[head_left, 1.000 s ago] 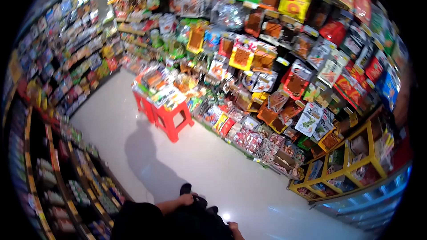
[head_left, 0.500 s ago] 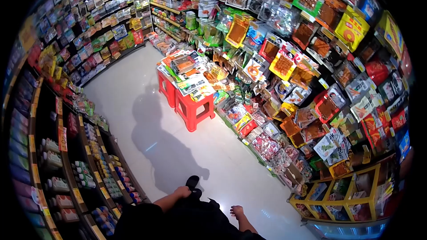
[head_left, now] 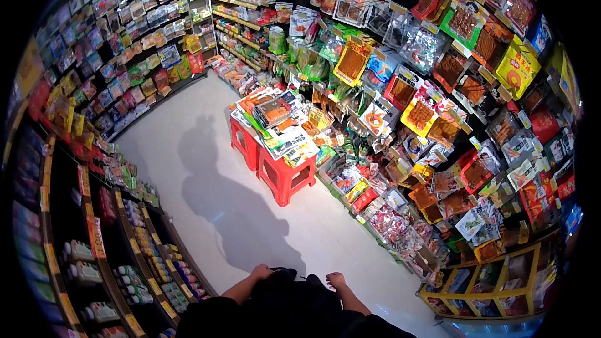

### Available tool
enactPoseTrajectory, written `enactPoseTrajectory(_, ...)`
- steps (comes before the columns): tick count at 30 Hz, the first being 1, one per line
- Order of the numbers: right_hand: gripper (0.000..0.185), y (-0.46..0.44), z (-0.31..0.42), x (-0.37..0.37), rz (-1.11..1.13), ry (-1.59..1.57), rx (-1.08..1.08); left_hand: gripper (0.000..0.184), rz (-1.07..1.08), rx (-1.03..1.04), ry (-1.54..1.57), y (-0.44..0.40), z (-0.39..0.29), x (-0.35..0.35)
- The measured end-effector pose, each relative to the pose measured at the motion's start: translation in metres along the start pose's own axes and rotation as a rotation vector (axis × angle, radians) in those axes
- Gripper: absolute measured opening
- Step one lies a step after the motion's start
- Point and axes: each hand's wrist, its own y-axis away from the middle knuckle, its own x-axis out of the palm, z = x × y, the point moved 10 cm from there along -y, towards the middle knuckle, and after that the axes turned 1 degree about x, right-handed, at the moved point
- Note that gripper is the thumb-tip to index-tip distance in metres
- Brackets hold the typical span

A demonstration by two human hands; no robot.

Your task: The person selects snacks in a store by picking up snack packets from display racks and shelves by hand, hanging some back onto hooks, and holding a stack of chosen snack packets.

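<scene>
My left hand [head_left: 261, 271] is low in the view in front of my dark clothing, beside a dark shape at my feet. Its fingers are small and partly lost against the black, so whether they grip anything is unclear. To the right, my right hand [head_left: 336, 280] hangs over the pale floor, its fingers loosely bent and a little apart, with nothing seen in it. Neither hand touches the goods. Ahead stand red plastic stools [head_left: 285, 178] bearing a pile of flat snack packets [head_left: 275, 112].
Hanging snack packets [head_left: 426, 116] cover the right wall, above bins of small wrapped goods [head_left: 388, 219]. A yellow-framed rack [head_left: 488, 281] stands at lower right. Shelves of bottles [head_left: 134, 285] line the left. My shadow [head_left: 228, 213] falls on the pale floor [head_left: 319, 238].
The stools and right-hand shelves appear slightly lower and farther right. My left hand has shifted slightly right; my right hand has risen slightly in the view. My shoes are now mostly hidden.
</scene>
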Motion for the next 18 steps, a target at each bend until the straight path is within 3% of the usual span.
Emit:
enactPoseTrajectory(3,0.026,-0.033,0.013,-0.002,-0.117,0.164,-0.074,0.046,0.031,-0.024,0.01,-0.001,0.015,-0.012)
enactPoseTrajectory(6,0.029,-0.006,0.038,-0.023,-0.302,0.333,-0.035,0.044,-0.017,-0.077,0.105,-0.002,0.033,-0.027)
enactPoseTrajectory(10,0.035,-0.006,0.019,-0.029,-0.245,0.265,0.097,0.046,-0.048,-0.178,0.167,0.002,0.058,-0.027)
enactPoseTrajectory(18,0.035,-0.069,0.078,0.0,-0.135,0.471,-0.081,0.05,-0.041,-0.261,0.245,-0.012,0.087,-0.008)
